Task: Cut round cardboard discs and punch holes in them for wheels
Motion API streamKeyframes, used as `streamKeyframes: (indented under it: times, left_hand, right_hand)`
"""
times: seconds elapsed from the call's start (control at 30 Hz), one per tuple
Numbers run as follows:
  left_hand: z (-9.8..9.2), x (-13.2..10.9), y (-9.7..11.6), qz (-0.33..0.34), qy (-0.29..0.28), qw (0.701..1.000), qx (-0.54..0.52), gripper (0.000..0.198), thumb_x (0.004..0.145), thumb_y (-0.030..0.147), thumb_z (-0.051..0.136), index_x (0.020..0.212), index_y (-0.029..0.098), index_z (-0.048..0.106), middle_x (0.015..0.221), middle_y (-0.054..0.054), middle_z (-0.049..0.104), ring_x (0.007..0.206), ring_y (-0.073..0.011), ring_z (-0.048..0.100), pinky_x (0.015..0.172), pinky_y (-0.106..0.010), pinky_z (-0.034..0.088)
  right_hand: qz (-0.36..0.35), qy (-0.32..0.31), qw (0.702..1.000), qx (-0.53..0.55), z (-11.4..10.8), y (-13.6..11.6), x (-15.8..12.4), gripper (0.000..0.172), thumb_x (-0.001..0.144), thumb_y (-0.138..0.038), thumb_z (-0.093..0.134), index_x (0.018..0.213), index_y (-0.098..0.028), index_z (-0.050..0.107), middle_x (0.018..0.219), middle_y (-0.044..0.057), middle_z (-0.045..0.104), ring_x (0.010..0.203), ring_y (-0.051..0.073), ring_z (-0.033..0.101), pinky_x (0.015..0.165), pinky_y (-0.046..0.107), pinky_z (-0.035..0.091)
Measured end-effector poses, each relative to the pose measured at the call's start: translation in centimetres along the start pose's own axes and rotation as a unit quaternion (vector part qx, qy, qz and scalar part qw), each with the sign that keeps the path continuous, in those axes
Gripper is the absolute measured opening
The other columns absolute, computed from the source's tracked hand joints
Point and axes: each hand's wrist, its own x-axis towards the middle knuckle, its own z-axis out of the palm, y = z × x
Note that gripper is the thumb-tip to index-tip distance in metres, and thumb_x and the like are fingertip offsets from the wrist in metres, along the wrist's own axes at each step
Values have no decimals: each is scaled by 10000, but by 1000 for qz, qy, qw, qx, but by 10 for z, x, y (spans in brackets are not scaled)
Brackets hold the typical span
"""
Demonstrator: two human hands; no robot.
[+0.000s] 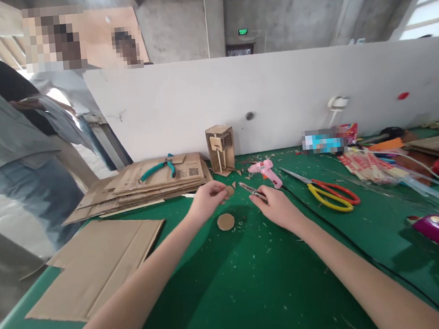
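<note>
I see both forearms reach forward over the green counter [292, 291]. The left hand [206, 200] pinches a small cardboard piece [230, 190] in its fingers; the right hand [278, 206] grips small scissors [250, 190]. A cardboard disc [225, 222] lies between them. Behind runs a white partition [275, 98], under concrete walls.

A green lit exit sign [242, 31] is seen above the far doorway; its characters are too small to be read
</note>
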Motion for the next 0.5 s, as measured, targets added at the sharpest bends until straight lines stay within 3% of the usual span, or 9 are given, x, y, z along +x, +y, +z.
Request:
streamKeyframes:
  times: [0.07, 0.2, 0.5]
  left_hand:
    - [-12, -5, 7, -5, 19, 999, -48, 144, 880, 265, 474, 957, 154, 525, 887, -77, 690, 797, -153, 682, 729, -317, 553]
    - [-24, -13, 18, -31, 6, 986, -163, 120, 790, 247, 620, 845, 153, 569, 786, -37, 680, 767, -152, 669, 738, -325, 544]
    - [-20, -14, 19, -4, 2, 994, -111, 147, 778, 287, 620, 830, 161, 564, 756, -22, 656, 722, -151, 633, 704, -315, 522]
  right_hand:
    - [-17, 4, 999, -38, 0, -3, -2, 226, 909, -412, 445, 792, -220, 467, 794, 47, 622, 722, 210, 592, 605, 296, 386]
    - [-48, 33, 993, -107, 1, -8, -6, 170, 906, -377, 466, 876, -210, 479, 839, 63, 636, 781, 237, 598, 599, 305, 384]
    - [-94, 53, 984, -145, 2, -13, -10, 160, 894, -365, 508, 887, -205, 499, 862, 55, 637, 785, 220, 601, 573, 294, 390]
